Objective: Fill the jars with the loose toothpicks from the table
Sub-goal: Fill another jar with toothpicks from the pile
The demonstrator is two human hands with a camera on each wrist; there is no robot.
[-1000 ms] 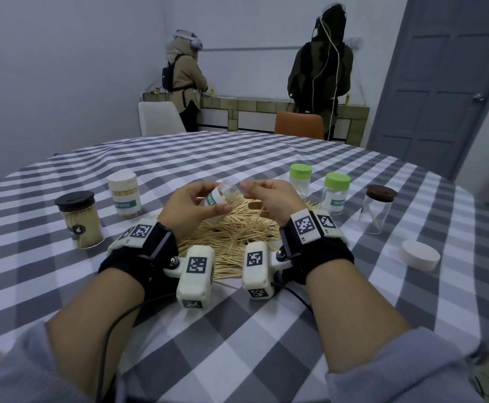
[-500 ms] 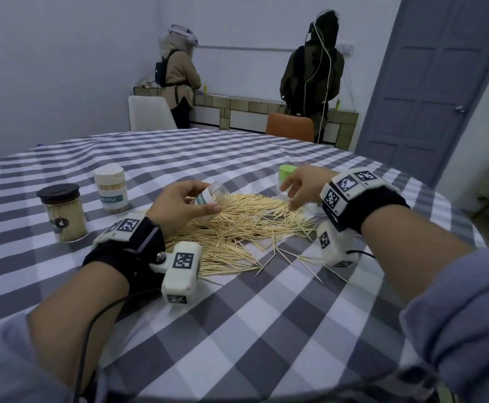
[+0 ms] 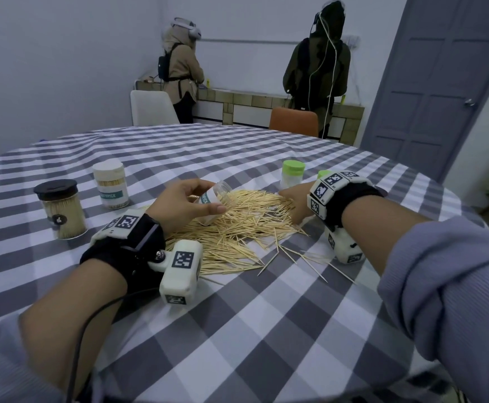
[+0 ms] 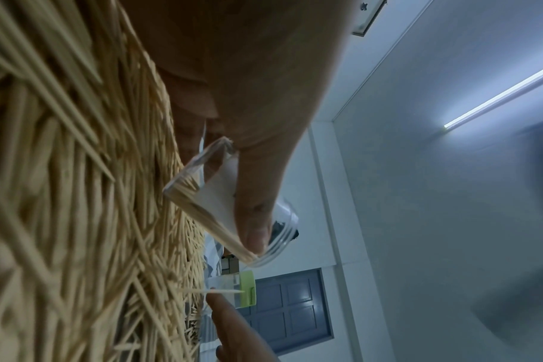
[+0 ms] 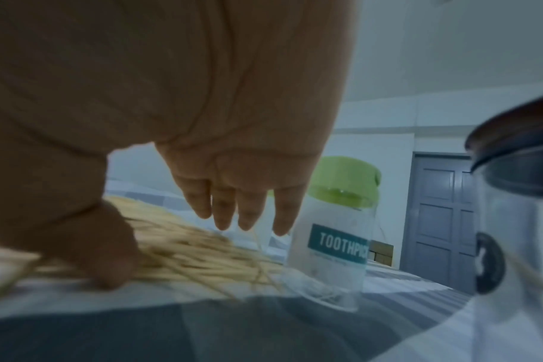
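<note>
Pale walls [image 3: 63, 68], grey door [image 3: 441, 82], white chair [image 3: 150, 107], orange chair [image 3: 294, 120].

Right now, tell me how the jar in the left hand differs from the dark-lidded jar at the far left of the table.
The held jar is tilted over the toothpick pile, gripped by the left hand; the dark-lidded jar stands upright on the table. The held jar is open and partly filled; the dark-lidded jar is capped and packed. Both are clear and hold toothpicks.

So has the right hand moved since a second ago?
Yes. The right hand left the open jar held by the left hand and swung right, now resting on the toothpick pile beside the green-lidded jar.
</note>
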